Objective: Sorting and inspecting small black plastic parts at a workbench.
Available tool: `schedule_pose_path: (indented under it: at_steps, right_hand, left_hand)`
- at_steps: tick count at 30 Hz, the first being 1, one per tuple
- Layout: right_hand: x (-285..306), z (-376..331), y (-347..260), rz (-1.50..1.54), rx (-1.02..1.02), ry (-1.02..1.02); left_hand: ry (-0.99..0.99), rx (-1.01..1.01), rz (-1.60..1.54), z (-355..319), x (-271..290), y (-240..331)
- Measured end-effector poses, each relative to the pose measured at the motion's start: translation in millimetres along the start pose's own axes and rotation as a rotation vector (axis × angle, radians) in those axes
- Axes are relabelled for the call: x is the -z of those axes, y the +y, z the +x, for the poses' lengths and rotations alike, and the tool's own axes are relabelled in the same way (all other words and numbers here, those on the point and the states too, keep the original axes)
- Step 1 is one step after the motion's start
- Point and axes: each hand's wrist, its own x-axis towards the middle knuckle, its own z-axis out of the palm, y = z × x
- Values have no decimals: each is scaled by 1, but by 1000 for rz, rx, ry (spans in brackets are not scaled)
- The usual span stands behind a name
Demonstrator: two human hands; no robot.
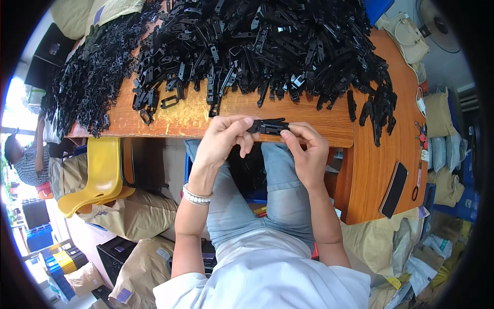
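Between my two hands, just above the table's near edge, is a slim black plastic part [269, 126] with a thin strip along its top. My left hand [222, 139] pinches its left end between thumb and fingers. The right end is gripped by the thumb and fingers of my right hand [310, 153]. Beyond my hands, a large heap of similar black plastic parts [247, 46] covers the far side of the wooden table [288, 108]. One small black frame [170, 101] lies apart at the heap's near edge.
Smaller black pieces [90, 85] are piled at the left. On the table's right wing lie a phone [394, 189] and scissors [417, 186]. A yellow chair [100, 175] stands at the left, among brown sacks [141, 270]. At the far left is another person [31, 162].
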Motion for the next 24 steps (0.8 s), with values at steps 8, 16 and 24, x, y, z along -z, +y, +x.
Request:
schedule_pose_path:
  at_steps: [8, 16, 24]
  right_hand:
    - [-1, -10, 8, -58, 11, -26]
    - [5, -16, 7, 320, -97, -49]
    - [22, -17, 23, 399, -245, 113]
  left_hand:
    - [27, -42, 167, -5, -26, -13]
    - [-106, -203, 221, 2, -28, -27]
    - [244, -766, 1087, 60, -28, 2]
